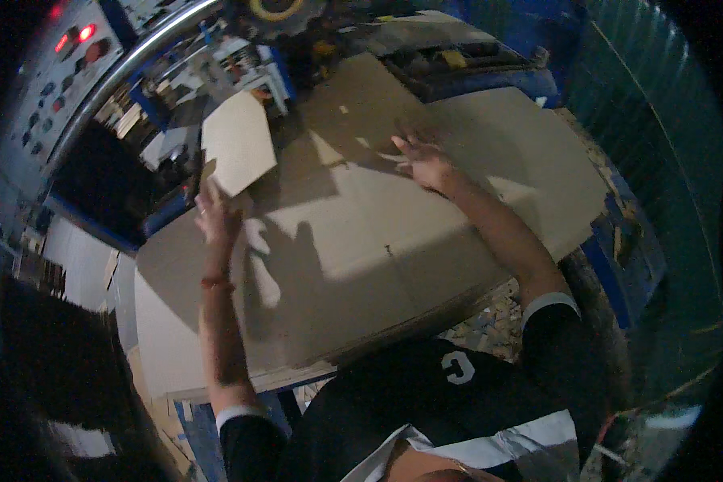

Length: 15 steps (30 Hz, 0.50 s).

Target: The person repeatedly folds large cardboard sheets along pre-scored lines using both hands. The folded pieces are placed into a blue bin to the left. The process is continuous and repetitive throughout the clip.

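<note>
A large stack of tan cardboard sheets [337,277] lies in front of me. My left hand [217,217] is over its left part, fingers stretched and apart, with a bracelet at the wrist. Its fingertips are at the lower corner of a brightly lit cardboard piece [241,140]; whether they touch it I cannot tell. My right hand [430,165] reaches over the far part of the stack with its fingers spread, slightly blurred. Just beyond it, a browner cardboard sheet [361,96] lies partly in shadow toward the machine. Neither hand visibly grips anything.
A machine with blue parts [277,76] and a curved metal rail [145,60] stands at the far left. Beside it is a control panel [44,104] with red lights. A green corrugated wall [659,161] rises on the right. Cardboard scraps [486,325] lie below the stack's near edge.
</note>
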### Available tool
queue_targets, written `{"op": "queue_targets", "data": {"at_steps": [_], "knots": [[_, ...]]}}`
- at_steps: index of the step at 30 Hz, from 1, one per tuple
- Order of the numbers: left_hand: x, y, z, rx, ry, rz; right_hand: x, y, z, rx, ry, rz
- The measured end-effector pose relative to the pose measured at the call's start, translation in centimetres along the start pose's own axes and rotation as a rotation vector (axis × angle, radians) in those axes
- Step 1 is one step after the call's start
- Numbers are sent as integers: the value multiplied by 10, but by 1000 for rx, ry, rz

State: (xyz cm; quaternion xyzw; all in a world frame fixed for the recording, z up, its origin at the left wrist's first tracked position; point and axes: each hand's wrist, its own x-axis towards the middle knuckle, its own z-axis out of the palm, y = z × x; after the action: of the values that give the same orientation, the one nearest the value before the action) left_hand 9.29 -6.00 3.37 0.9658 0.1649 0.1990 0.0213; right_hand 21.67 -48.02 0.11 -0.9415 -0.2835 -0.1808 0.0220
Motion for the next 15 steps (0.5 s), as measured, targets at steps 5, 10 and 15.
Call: {"op": "queue_targets", "data": {"at_steps": [5,10,15], "knots": [[-90,-102,-53,-266,453,-171,-126,45,-64,357,151,443],[-238,-179,-73,38,531,-737,-251,93,-81,103,38,1194],[-266,-190,-62,359,250,-823,-260,92,-60,-172,-99,1071]]}}
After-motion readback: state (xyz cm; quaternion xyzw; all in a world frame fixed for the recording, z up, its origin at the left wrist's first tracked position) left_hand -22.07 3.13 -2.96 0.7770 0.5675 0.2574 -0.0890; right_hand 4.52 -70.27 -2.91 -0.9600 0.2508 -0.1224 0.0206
